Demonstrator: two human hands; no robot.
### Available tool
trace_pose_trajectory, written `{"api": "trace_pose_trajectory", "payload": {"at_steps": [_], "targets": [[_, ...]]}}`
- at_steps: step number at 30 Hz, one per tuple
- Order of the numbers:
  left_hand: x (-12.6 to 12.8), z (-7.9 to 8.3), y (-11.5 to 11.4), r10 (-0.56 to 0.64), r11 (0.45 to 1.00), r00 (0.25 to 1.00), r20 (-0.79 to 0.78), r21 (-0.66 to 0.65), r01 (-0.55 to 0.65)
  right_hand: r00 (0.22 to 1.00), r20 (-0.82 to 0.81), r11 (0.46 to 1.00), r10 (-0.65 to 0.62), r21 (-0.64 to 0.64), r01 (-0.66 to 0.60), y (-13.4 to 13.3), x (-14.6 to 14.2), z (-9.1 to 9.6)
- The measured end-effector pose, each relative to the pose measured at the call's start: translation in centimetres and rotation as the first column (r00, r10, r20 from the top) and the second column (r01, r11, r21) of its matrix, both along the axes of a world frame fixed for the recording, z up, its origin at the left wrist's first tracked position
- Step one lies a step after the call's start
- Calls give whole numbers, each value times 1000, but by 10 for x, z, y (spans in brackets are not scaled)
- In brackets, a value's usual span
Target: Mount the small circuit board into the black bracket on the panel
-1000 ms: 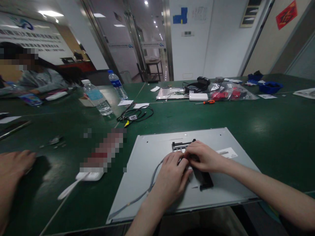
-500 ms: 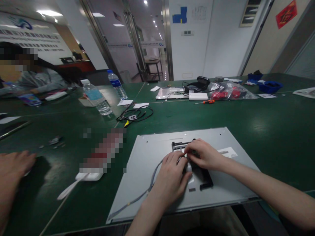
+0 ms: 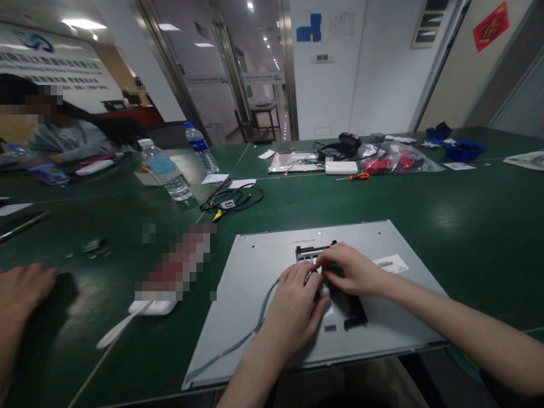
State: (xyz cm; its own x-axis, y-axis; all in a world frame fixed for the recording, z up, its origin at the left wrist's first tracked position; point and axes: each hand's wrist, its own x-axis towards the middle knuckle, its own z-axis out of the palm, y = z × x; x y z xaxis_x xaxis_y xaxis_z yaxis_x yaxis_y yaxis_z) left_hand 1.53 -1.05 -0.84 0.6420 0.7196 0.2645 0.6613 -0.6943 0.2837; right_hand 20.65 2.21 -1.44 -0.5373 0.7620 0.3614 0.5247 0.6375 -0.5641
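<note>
Grey panel lying flat on a green counter

The panel sits at the near edge of the counter, directly before the person. Taking its middle as the centre of a clock, with twelve pointing away from the person, a black bracket is at the centre, partly covered by both hands. The left hand is palm down over it, fingers bent, thumb set apart beside a small pale piece. The right hand comes in from the three o'clock side, finger and thumb drawn together close to the left fingertips. Whether either of the hands grips anything cannot be told, as the fingers hide the spot.

A grey cable runs from beside the left hand across the panel toward eight o'clock. A white label is stuck at two o'clock.

Off the panel, a white object, largely pixelated, lies at nine o'clock; further that way rests another person's hand. Black cable is coiled toward eleven, and a clear bottle stands between ten and eleven. An orange-handled screwdriver lies between twelve and one, just short of a plastic bag at one o'clock.
</note>
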Motion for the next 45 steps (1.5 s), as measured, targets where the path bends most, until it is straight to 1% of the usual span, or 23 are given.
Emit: {"api": "trace_pose_trajectory", "payload": {"at_steps": [7,12,22,29,34,39,45], "targets": [[0,0,0,1,1000,1000,5,5,-1,1000,-8,1000,-18,5,18,0,1,1],[-1,2,-1,7,1000,1000,-3,-4,-7,999,-16,1000,-29,4,29,1,-1,-2],[1,6,-1,-15,1000,999,31,25,14,1000,-5,1000,-29,4,29,0,0,-2],[1,4,-1,1,1000,1000,7,9,-1,1000,-5,1000,-26,5,26,0,0,-2],[1,6,-1,1,1000,1000,16,-13,0,999,-18,999,-32,14,32,-1,0,0],[1,5,-1,4,1000,999,33,-6,-4,998,-33,999,-46,16,46,0,1,-1],[1,4,0,-1,1000,1000,16,-4,1,998,-30,999,-49,6,49,2,0,-3]]}}
